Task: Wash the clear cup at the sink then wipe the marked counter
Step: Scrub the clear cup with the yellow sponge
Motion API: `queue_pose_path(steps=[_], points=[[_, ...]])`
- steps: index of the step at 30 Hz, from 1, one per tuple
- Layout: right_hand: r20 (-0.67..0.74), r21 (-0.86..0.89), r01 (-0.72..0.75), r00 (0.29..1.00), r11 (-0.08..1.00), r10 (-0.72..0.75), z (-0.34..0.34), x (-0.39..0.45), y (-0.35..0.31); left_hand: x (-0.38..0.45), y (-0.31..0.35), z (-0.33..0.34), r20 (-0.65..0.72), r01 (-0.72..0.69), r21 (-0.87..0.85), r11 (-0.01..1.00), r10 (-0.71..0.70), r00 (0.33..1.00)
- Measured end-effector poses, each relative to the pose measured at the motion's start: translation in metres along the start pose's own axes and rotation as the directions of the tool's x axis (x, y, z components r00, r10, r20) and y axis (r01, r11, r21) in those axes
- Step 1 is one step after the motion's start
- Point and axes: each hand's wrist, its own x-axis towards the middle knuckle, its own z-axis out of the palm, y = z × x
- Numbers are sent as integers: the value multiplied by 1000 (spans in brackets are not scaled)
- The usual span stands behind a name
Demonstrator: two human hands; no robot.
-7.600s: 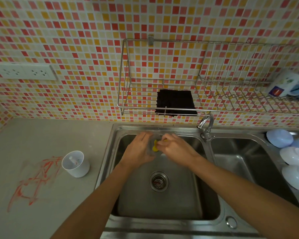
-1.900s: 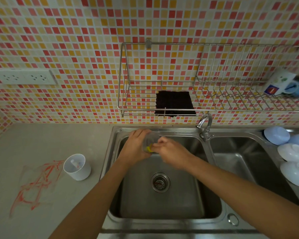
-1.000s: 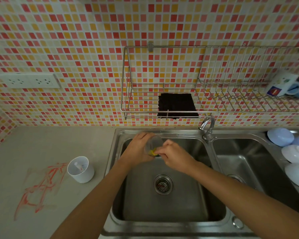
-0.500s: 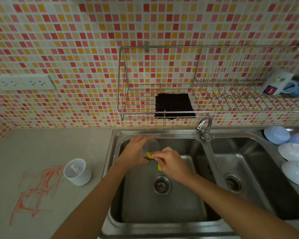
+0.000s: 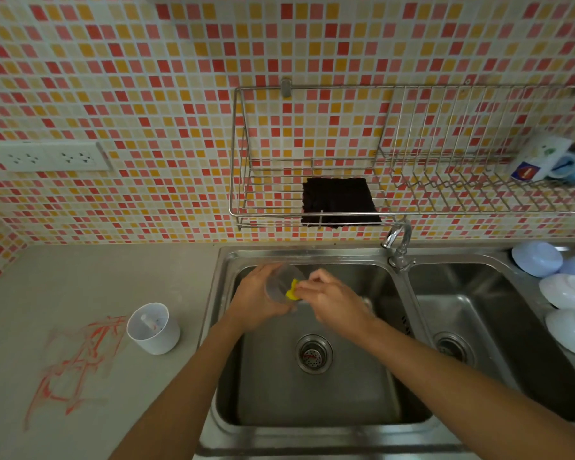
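My left hand (image 5: 256, 298) holds the clear cup (image 5: 279, 288) over the left basin of the steel sink (image 5: 312, 386), its mouth turned toward the right. My right hand (image 5: 336, 302) pinches a yellow sponge (image 5: 291, 289) that sits inside the cup's mouth. Red scribbles (image 5: 77, 360) mark the grey counter (image 5: 80, 287) left of the sink. A black cloth (image 5: 339, 200) lies in the wire wall rack (image 5: 243, 180) above the sink.
A white cup (image 5: 153, 332) with a small item inside stands on the counter between the scribbles and the sink. The tap (image 5: 399, 240) stands between the two basins. Upturned pale bowls (image 5: 565, 290) sit at the right. A mug (image 5: 545, 159) rests on the rack's right end.
My right hand has pushed the yellow sponge back into the cup's mouth; half a second ago the sponge hung partly outside, lower. Both hands stay over the left basin.
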Motion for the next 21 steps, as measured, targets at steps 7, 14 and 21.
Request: queue_pose_path(steps=[7, 14, 21], points=[[-38, -220, 247, 965, 944, -261, -26, 22, 4, 3, 8, -4, 80, -17, -100, 995, 25, 997], [42, 62, 40, 998, 997, -43, -19, -4, -1, -5, -6, -12, 58, -83, 69, 994, 79, 995], [-13, -22, -44, 999, 999, 43, -6, 0, -7, -10, -7, 0, 10, -155, 175, 972, 155, 988]])
